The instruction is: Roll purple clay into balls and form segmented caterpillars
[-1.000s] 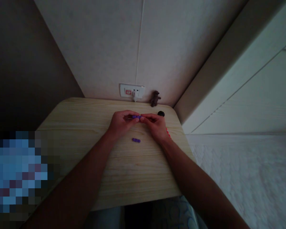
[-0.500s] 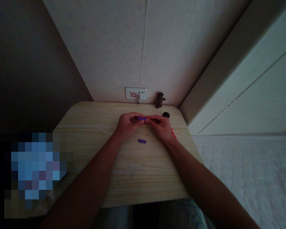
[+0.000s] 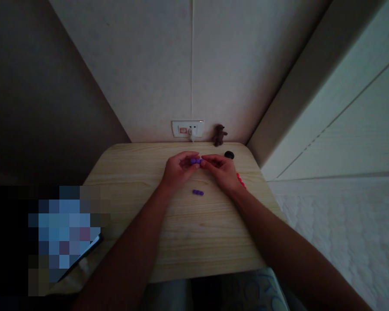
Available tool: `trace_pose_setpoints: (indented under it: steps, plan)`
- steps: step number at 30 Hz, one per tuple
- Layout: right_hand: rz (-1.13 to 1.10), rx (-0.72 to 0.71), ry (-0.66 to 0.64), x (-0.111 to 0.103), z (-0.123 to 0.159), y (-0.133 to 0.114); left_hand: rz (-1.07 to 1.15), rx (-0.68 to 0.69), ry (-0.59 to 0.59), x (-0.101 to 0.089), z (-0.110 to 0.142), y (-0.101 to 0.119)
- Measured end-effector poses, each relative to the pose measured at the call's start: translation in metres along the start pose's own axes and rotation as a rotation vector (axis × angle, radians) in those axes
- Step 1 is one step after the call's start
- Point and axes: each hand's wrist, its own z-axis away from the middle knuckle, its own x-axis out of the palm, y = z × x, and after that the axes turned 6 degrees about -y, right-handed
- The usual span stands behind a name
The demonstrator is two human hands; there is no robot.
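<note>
Between my two hands, just above the far half of the wooden table (image 3: 181,242), is a short purple piece of joined beads (image 3: 195,161). The fingers of my left hand (image 3: 180,168) curl round its left end. My right hand (image 3: 222,169) pinches its right end between thumb and fingers. A second purple beaded piece (image 3: 198,192) lies on the table below my hands. Partly hidden behind my right wrist is a red beaded strip (image 3: 241,180). Fine detail of the beads is too small to tell.
Beyond my right hand sits a black round object (image 3: 229,154). A small dark brown figure (image 3: 219,135) stands at the table's back edge, near a wall socket (image 3: 187,128) with a plug. At the lower left is a blurred-out screen (image 3: 68,233); white quilted bedding (image 3: 340,229) lies to the right.
The camera view has shifted slightly. My hands keep hold of the purple beaded piece, with the fingertips a little farther apart and more of its left part showing.
</note>
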Motion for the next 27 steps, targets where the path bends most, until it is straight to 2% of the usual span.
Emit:
trace_pose_setpoints:
  steps: [4, 6, 9, 12, 15, 21, 24, 27]
  plan:
    - [0.000, 0.004, 0.019, 0.000, -0.001, 0.000, -0.034, 0.025, 0.070, 0.000, 0.004, 0.010]
    - [0.001, 0.017, 0.020, 0.001, -0.001, -0.001, -0.084, 0.080, 0.200, -0.003, 0.005, 0.015]
    - [0.012, 0.044, 0.007, 0.002, 0.000, -0.003, -0.184, 0.169, 0.479, -0.011, 0.005, 0.016]
    - [0.066, 0.067, -0.023, 0.003, 0.001, -0.005, -0.343, 0.130, 0.635, -0.019, 0.001, 0.012]
    - [0.169, 0.082, -0.056, 0.003, 0.004, -0.004, -0.546, 0.008, 0.605, -0.024, -0.001, 0.008]
    - [0.500, -0.035, -0.154, -0.001, 0.007, 0.003, -0.871, -0.153, 0.400, -0.021, 0.001, 0.002]
    - [0.661, -0.066, -0.146, -0.001, 0.008, 0.001, -0.936, -0.168, 0.335, -0.020, 0.002, 0.001]
    - [0.742, -0.084, -0.137, 0.001, 0.010, -0.004, -0.877, -0.121, 0.320, -0.020, 0.001, 0.000]
